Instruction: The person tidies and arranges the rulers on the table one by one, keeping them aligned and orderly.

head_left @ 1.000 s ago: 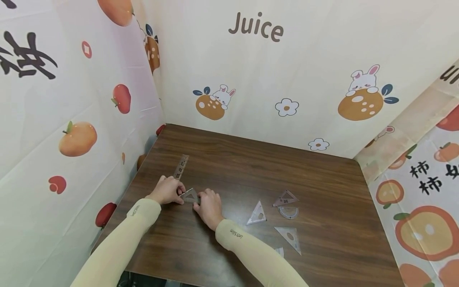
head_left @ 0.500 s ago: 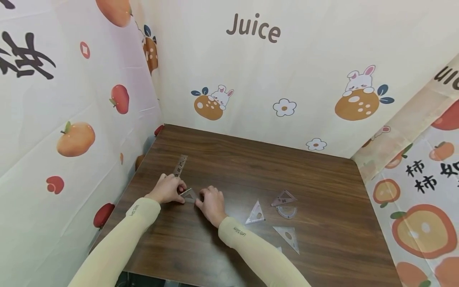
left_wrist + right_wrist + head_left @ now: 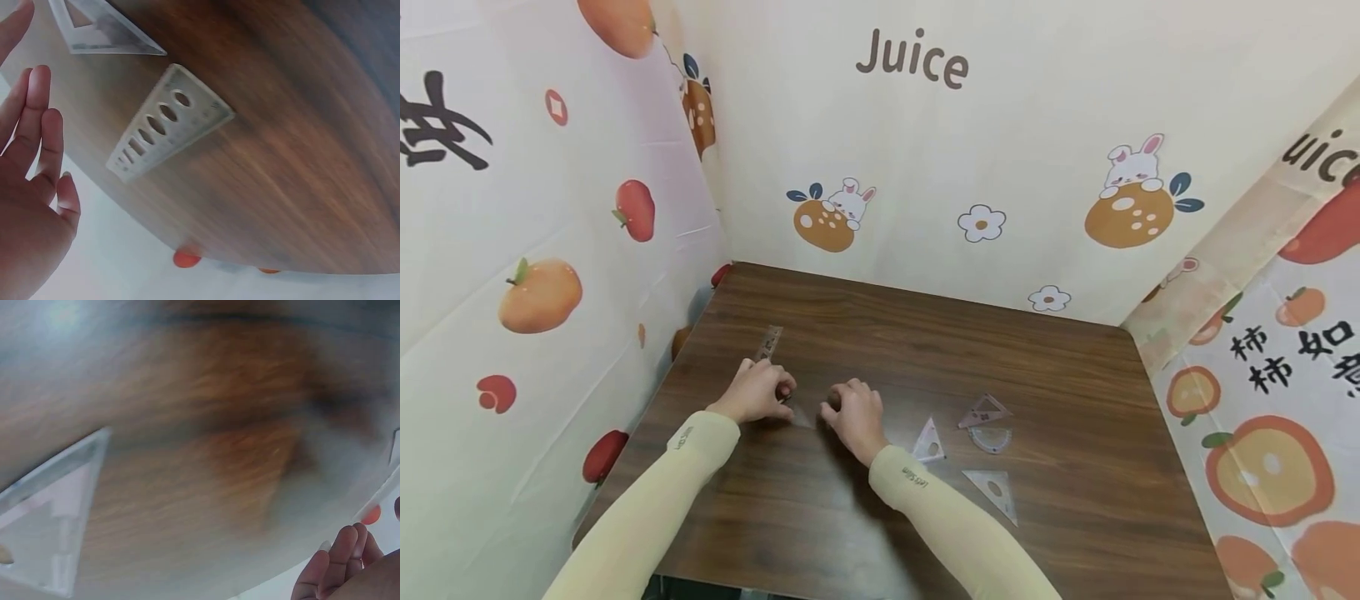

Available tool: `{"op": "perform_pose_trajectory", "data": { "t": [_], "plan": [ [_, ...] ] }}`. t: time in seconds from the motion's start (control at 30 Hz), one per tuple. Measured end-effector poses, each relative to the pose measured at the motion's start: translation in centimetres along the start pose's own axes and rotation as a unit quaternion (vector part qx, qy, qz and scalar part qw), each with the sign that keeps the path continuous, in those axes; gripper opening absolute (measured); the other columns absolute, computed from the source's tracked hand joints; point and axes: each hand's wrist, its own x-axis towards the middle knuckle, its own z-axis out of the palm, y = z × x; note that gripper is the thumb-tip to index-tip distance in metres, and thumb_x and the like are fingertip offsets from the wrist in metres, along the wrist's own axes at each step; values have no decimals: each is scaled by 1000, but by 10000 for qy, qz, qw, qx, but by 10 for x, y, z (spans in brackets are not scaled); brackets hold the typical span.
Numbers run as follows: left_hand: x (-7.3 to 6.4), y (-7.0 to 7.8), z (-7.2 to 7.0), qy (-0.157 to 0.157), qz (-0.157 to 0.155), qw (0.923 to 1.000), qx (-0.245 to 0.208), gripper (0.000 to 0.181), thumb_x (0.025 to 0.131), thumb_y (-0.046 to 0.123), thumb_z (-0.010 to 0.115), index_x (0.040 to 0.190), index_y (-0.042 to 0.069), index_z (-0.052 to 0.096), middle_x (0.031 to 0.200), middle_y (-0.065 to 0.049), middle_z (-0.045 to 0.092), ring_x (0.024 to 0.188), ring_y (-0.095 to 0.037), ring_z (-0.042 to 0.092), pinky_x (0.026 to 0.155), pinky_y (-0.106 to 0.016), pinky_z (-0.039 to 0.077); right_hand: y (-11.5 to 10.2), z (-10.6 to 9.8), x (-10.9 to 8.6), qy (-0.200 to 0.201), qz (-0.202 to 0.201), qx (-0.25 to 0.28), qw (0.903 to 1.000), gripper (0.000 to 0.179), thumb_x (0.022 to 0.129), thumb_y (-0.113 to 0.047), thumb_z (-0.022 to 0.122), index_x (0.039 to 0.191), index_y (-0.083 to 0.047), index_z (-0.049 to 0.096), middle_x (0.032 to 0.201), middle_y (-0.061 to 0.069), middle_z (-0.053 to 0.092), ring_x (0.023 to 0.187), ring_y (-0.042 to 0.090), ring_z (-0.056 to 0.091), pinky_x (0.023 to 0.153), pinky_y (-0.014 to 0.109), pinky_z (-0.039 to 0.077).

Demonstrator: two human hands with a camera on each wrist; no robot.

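Note:
My left hand (image 3: 752, 392) is bent over the table at a small clear set square (image 3: 802, 417), partly hidden by its thumb. In the left wrist view the fingers look fairly straight, with a gap between thumb and forefinger, and that set square (image 3: 115, 45) lies just past them; contact is unclear. A clear ruler (image 3: 767, 342) with cut-out shapes lies beyond the left hand, its near end hidden. To the right of the small set square, my right hand (image 3: 856, 417) hovers with loosely bent fingers and nothing seen in it.
On the right side lie a clear set square (image 3: 931, 450), a pinkish set square (image 3: 981, 417), a clear protractor (image 3: 990, 443) and a larger clear set square (image 3: 996, 493). The brown wood table (image 3: 925, 333) is bordered by printed curtains at the back and sides.
My right hand has drawn away to the right from the small set square, which it touched a second ago. My left hand has shifted slightly right and hides more of it. The head view has turned right.

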Motion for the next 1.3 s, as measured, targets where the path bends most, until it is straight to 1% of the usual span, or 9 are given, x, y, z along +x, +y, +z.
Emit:
{"op": "perform_pose_trajectory", "data": {
  "t": [0.13, 0.33, 0.6, 0.73, 1.0, 1.17, 1.3],
  "plan": [
    [7, 7, 3, 33, 126, 9999, -6, 43, 74, 34, 93, 108, 12, 77, 92, 3, 71, 91, -19, 54, 90, -46, 33, 11, -7, 0, 84, 70, -2, 9999, 33, 90, -37, 77, 113, -14, 78, 107, 1, 73, 101, 21, 67, 86, 37, 49],
    [16, 18, 5, -15, 191, 9998, -71, 47, 74, 34, 92, 113, 11, 76, 94, 3, 72, 92, -19, 54, 92, -45, 32, 26, -17, -1, 189, 217, -8, 9996, 34, 90, -38, 76, 114, -14, 78, 108, 2, 74, 102, 22, 68, 86, 39, 50],
    [26, 34, 8, 1, 290, 9995, -144, 48, 75, 33, 92, 114, 10, 75, 93, 4, 71, 93, -20, 54, 90, -44, 31, 46, -26, -3, 230, 368, -19, 9991, 34, 91, -38, 76, 114, -13, 78, 108, 4, 74, 102, 24, 68, 86, 41, 51],
    [29, 45, 9, 13, 348, 9992, -209, 49, 75, 33, 92, 115, 9, 75, 94, 3, 71, 94, -20, 54, 90, -44, 31, 56, -33, -6, 234, 460, -91, 9986, 35, 90, -38, 76, 115, -13, 78, 108, 4, 74, 102, 24, 69, 86, 40, 51],
    [42, 65, 15, 84, 563, 9982, -182, 51, 76, 33, 91, 117, 9, 75, 92, 5, 71, 93, -19, 54, 91, -45, 31, 80, -49, -12, 448, 560, -100, 9974, 34, 90, -36, 78, 114, -12, 78, 102, 3, 75, 95, 22, 68, 83, 39, 51],
    [51, 78, 21, 106, 741, 9971, -109, 51, 75, 34, 92, 117, 10, 75, 91, 6, 70, 93, -19, 55, 91, -45, 33, 93, -59, -15, 437, 762, -14, 9961, 37, 90, -36, 78, 116, -11, 77, 105, 4, 75, 99, 24, 68, 86, 41, 50],
    [58, 88, 26, 94, 865, 9962, -84, 52, 75, 35, 92, 117, 10, 75, 91, 5, 71, 93, -20, 56, 93, -46, 33, 104, -67, -19, 486, 897, 10, 9948, 37, 90, -35, 78, 117, -10, 77, 105, 5, 75, 99, 24, 68, 86, 41, 49]
  ]
}}
